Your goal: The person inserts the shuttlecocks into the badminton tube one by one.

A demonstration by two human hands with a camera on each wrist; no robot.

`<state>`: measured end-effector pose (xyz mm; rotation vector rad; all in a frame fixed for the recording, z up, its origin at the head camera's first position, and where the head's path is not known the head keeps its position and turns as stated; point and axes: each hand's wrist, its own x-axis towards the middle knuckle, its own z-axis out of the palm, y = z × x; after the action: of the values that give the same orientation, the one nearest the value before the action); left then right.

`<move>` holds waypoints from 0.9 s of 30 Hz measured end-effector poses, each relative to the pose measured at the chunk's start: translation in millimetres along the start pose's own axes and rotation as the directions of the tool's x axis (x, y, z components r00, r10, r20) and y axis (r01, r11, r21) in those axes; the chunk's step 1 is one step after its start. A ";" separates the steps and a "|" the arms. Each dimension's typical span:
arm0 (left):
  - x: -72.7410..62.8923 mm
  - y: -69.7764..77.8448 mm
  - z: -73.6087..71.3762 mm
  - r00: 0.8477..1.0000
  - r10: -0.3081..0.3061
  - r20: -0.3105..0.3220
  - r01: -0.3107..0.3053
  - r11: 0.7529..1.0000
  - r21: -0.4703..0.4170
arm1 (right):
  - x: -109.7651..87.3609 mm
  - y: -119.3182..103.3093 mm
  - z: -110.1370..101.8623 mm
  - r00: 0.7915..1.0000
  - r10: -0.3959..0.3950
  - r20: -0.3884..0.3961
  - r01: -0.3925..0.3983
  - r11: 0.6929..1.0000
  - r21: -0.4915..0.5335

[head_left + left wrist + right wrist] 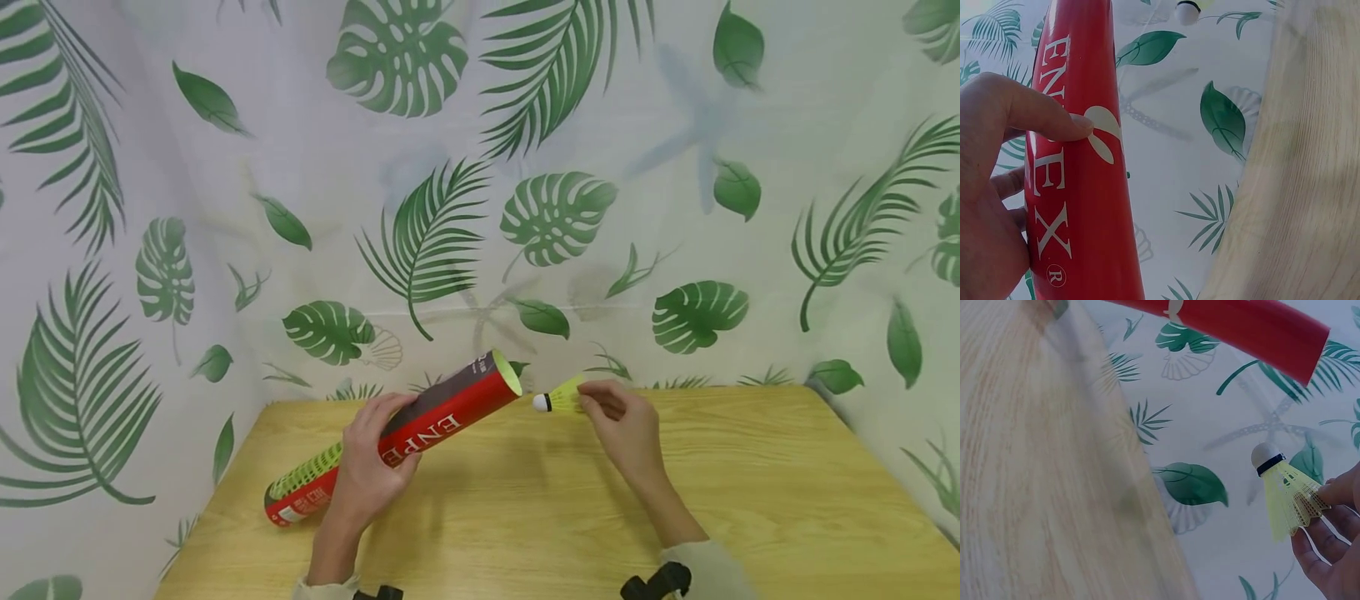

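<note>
A red and dark shuttlecock tube (450,412) slants up to the right above the table, its open yellow-lined mouth at the upper right end. My left hand (369,467) grips it around the middle; in the left wrist view the thumb lies across the white lettering on the tube (1085,206). Just right of the mouth, apart from it, is a yellow shuttlecock (561,397) with a white cork and black band. My right hand (624,427) pinches its skirt edge, and the cork points left at the tube. The right wrist view shows fingers and thumb on the skirt of the shuttlecock (1291,494).
Below both hands lies a light wood table (525,525). Behind it hangs a white cloth (637,333) printed with green leaves, meeting the table's back edge. The tube's lower end hangs near the table's left side.
</note>
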<state>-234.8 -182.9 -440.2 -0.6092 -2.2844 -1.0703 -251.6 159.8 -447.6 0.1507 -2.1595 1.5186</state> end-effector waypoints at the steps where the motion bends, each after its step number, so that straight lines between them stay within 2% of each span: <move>1: -0.8 0.1 -0.2 1.000 -0.010 0.003 0.010 1.000 0.000 | -0.2 -1.0 -1.4 1.000 -0.006 -0.001 0.006 1.000 0.001; 5: -3.9 0.7 -1.0 0.999 -0.032 0.009 0.032 0.999 -0.004 | -3.2 -7.1 -7.7 0.999 -0.033 -0.004 0.033 0.999 -0.004; 14: -2.5 3.2 2.6 1.000 0.007 0.016 -0.007 1.000 -0.020 | -5.4 -31.7 -26.4 0.995 -0.083 -0.062 0.085 0.996 0.029; 19: -1.7 6.3 5.2 0.999 0.009 0.033 -0.009 1.000 -0.022 | -4.7 -43.2 -33.9 0.990 -0.101 -0.103 0.107 0.992 0.064; 27: -0.9 8.9 7.5 0.999 -0.011 0.044 0.012 1.000 -0.022 | -1.6 -56.7 -35.1 0.973 -0.178 -0.147 0.198 0.971 0.136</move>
<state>-230.9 -171.9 -440.0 -0.6360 -2.3191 -1.0997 -218.2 170.2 -390.8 0.2883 -1.8696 1.5347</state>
